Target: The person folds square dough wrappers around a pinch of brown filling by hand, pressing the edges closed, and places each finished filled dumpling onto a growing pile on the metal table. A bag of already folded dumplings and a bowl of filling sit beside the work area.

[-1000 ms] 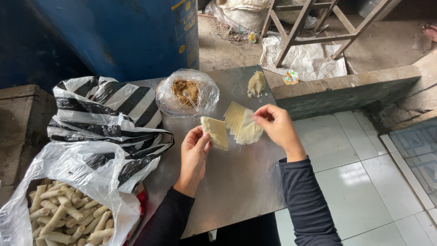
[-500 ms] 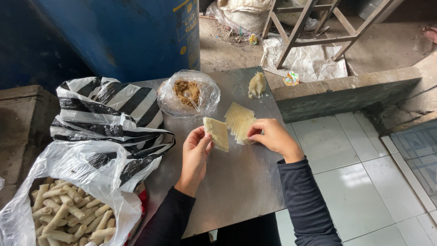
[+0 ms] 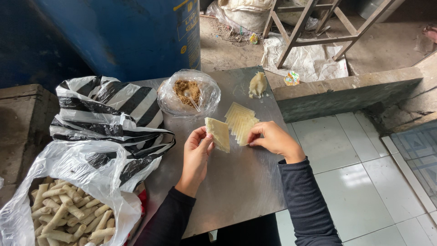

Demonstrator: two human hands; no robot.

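My left hand [image 3: 196, 152] holds one pale square wrapper sheet [image 3: 218, 133] by its lower edge, lifted a little off the metal table [image 3: 236, 182]. My right hand [image 3: 272, 138] rests its fingertips on the stack of wrapper sheets [image 3: 240, 121], which lies flat on the table. Behind the stack stands a clear plastic bag of brown filling [image 3: 189, 93] with a spoon in it. A lump of pale dough [image 3: 257, 84] sits at the table's far edge.
A black-and-white striped bag [image 3: 109, 114] lies at the left. A clear bag with several rolled spring rolls [image 3: 59, 214] sits at the lower left. A blue drum [image 3: 123, 36] stands behind. White floor tiles [image 3: 364, 182] lie to the right.
My right hand has lowered the stack of wrappers onto the table. My left hand keeps one sheet apart from the stack.
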